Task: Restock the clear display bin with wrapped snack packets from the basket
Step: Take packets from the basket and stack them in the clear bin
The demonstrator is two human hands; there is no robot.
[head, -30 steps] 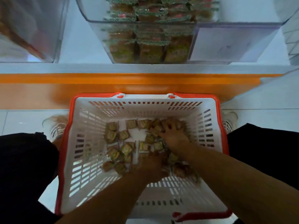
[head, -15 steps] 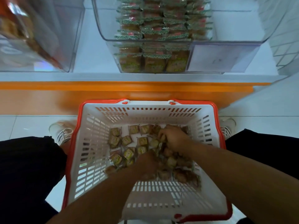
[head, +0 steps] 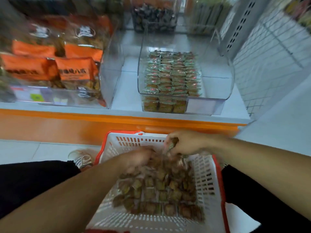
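Right hand [head: 184, 142] has come up to the far rim of the basket [head: 207, 174], lower centre, fingers pinched on snack packets [head: 170, 145]. Left hand [head: 139, 159] blurred among the pile, grip cannot be told. View now tilted up: clear display bin [head: 217, 91], centre right, shows fully; transfer likely next.

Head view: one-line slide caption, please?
Right hand lifts snack packets from the basket as the left hand gathers more below the display bin.

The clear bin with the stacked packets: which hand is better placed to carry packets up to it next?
Right. The right hand is raised at the basket's far rim, pinching packets, nearest the clear bin. The left hand is lower, among the pile.
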